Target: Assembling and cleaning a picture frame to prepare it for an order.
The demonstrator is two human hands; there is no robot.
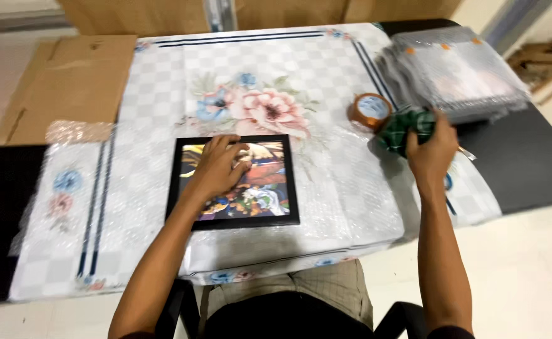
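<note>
A black-framed colourful picture [270, 194] lies flat on a sheet of bubble wrap [351, 188] spread over the table. My left hand [216, 166] rests on the picture with fingers spread, pressing it down. My right hand [432, 145] is to the right, closed on a green checked cloth [401, 129] that lies beside a roll of brown tape [370, 110].
A flowered white tablecloth [257, 69] covers the dark table [527, 163]. A stack of bubble-wrapped flat items [458, 69] sits at the back right. Flattened cardboard [69, 81] lies at the back left. I sit on a chair at the front edge.
</note>
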